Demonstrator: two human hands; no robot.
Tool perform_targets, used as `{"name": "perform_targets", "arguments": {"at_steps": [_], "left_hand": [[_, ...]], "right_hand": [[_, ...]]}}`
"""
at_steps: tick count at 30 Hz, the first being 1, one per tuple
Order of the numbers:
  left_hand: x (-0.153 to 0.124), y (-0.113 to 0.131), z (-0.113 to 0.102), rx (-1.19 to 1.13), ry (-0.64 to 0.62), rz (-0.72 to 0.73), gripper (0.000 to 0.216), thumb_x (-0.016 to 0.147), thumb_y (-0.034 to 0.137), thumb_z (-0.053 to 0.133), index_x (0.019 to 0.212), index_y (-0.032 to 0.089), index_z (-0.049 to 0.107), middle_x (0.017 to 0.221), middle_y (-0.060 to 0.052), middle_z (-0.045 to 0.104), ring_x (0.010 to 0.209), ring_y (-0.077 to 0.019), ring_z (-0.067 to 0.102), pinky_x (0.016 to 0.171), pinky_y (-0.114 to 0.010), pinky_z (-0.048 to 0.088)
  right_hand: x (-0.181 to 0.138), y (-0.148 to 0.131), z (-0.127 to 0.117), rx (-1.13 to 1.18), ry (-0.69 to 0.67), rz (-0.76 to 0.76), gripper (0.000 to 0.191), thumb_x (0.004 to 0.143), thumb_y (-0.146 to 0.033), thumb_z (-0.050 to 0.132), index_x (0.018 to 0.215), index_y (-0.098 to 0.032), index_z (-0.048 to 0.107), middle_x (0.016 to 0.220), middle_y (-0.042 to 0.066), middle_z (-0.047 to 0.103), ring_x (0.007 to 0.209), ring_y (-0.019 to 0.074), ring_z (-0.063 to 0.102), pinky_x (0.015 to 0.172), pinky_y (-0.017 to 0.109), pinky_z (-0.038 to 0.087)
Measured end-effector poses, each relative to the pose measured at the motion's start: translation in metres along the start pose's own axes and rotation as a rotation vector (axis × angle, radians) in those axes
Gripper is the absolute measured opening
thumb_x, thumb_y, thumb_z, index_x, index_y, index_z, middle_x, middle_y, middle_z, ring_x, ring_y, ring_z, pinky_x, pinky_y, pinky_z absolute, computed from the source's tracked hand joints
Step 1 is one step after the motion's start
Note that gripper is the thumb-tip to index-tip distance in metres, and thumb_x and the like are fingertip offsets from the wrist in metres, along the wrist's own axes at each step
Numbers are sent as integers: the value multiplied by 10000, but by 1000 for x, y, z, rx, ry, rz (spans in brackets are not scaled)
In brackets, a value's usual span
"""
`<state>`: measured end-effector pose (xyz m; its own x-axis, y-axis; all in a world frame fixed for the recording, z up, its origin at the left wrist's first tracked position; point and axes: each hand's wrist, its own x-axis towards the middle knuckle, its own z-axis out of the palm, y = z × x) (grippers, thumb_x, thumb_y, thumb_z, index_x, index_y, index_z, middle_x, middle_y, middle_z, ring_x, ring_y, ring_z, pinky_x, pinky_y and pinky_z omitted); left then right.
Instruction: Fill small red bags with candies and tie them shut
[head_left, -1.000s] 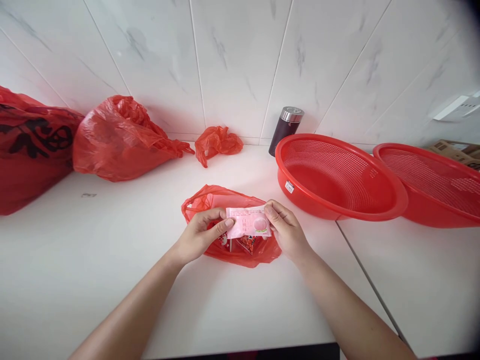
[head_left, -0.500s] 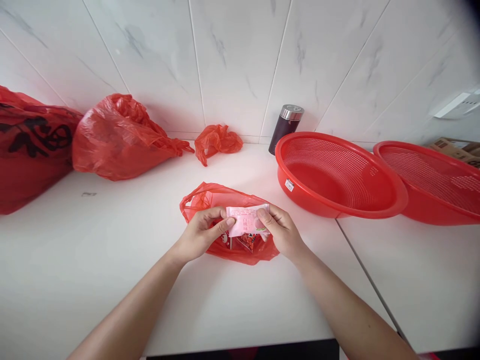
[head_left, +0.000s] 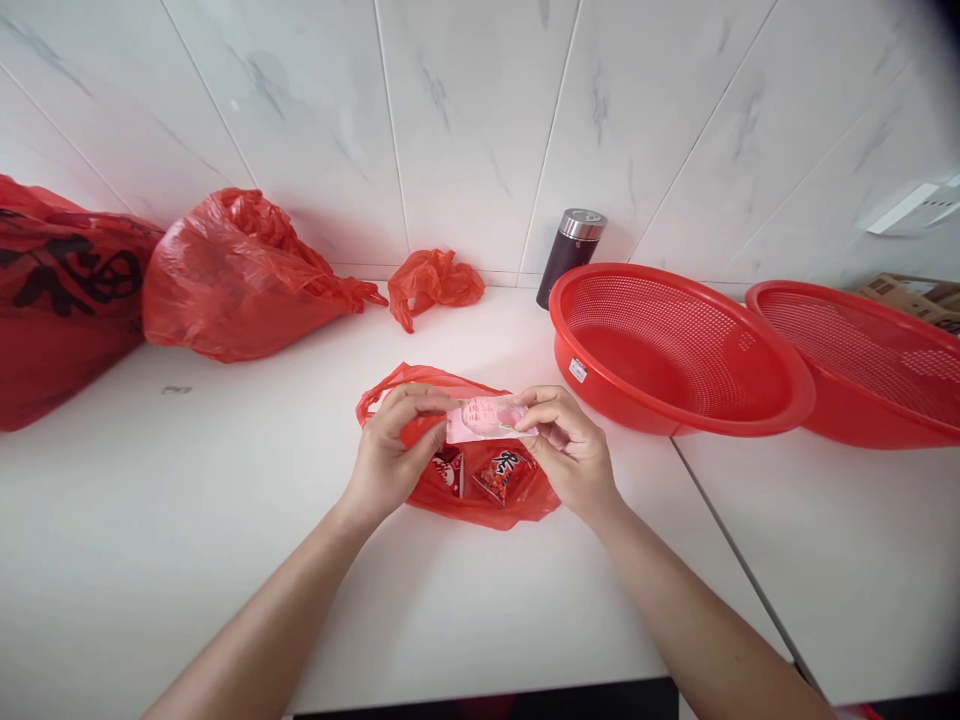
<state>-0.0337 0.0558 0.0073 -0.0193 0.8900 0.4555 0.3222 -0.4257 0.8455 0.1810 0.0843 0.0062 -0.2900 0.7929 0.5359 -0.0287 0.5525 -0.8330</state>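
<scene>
- The left hand [head_left: 386, 455] pinches one end of the pink packet [head_left: 487, 417] between thumb and fingers; the right hand [head_left: 574, 455] grips the other end.
- The packet lies stretched between the two hands, above the mouth of the open red bag [head_left: 495, 517].
- If the hands pull apart too hard, the wrapper could tear—thin film would likely give at an end.
- A loosened pinch could drop it into the bag below the hands, onto the clear packet [head_left: 501, 475] and the red packet [head_left: 449, 470].
- The bag's limp rim could snag fingers, since it sits close around and beneath both hands.
- Beyond the right hand, the red colander [head_left: 600, 398] limits room on that side; the dark flask [head_left: 564, 268] stands behind it.
- Ahead of the hands lies a crumpled bag [head_left: 436, 285]; left of it, a bulging bag [head_left: 232, 280]—both well clear.
- Left of the left hand, bare counter [head_left: 187, 520] gives free room.
</scene>
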Motion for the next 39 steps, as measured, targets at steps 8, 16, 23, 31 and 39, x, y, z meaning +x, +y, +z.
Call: {"name": "perform_targets", "arguments": {"at_steps": [8,16,23,31,39], "left_hand": [[-2,10,3,-504,-310,-414,324,932,438,495,1038,193,679,898,-57,693,807,-198,633,717,-311,506],[-1,16,3,-464,-308,-392,176,891,343,602,934,190,678,828,-14,682,787,-150,613,755,-257,488],[-6,13,5,-380,-398,-363,189,892,324,600,797,172,660,724,4,620,701,-130,560,667,-241,454],[-8,13,6,-480,-430,-348,190,894,291,596,1010,194,710,955,-58,710,892,-203,627,826,-326,493],[-6,17,6,-504,-461,-361,200,902,302,587,1027,203,707,1007,-55,710,923,-205,635,854,-320,487]], "right_hand": [[-3,-1,1,-95,45,-71,179,863,-72,565,827,-244,601,1153,49,554,1068,204,589,835,363,520],[-3,-8,3,-3,108,54,138,965,-263,441,1033,-254,562,1126,63,616,1033,201,601,782,328,516],[-1,-10,7,91,-68,366,289,928,-447,517,772,-207,553,699,-21,538,675,127,533,615,235,454],[-3,-10,6,80,-74,335,338,937,-425,509,681,-203,500,651,-33,542,617,110,507,584,223,423],[-3,-11,6,25,-62,292,331,947,-402,496,681,-205,488,639,-33,533,595,108,488,559,226,401]]}}
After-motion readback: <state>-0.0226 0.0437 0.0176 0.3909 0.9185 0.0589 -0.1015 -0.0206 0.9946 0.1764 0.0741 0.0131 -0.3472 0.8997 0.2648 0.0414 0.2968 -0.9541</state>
